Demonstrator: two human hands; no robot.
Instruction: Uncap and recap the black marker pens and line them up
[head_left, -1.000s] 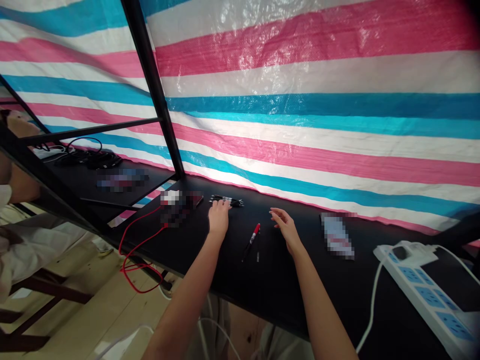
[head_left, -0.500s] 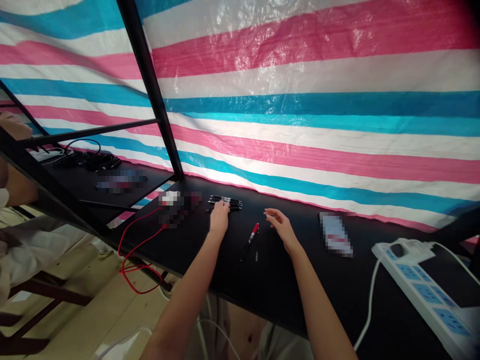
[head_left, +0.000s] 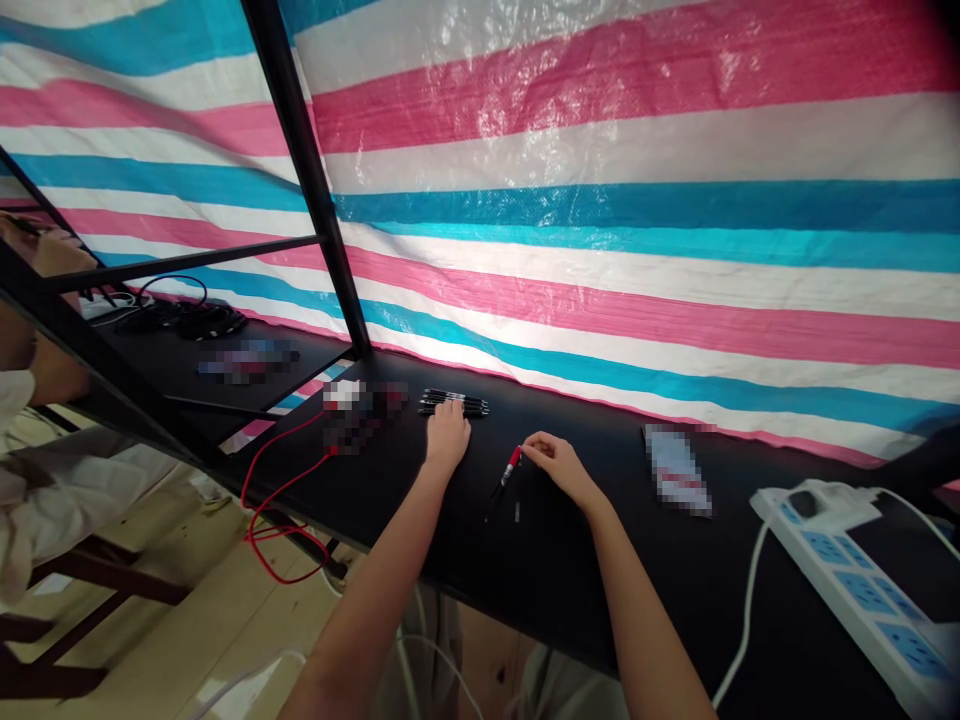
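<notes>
Several black pens lie side by side in a row on the black tabletop. My left hand rests palm down over the near side of this row, its fingers stretched onto the pens and partly hiding them. A single pen with a red end lies slanted in front of my hands. At its red end, my right hand has thumb and fingers pinched together on the tip. Just right of that pen's lower part is a small grey strip, touched by neither hand.
A white power strip with a cable stands at the right. A blurred packet lies right of my hands. Red wires hang off the left edge. A black metal frame rises beyond; another person's hand is far left.
My right hand has come left and down from open above the table to the pen's red end, its fingers closing. Under my left hand, the nearest pen now lies closer to the row.
</notes>
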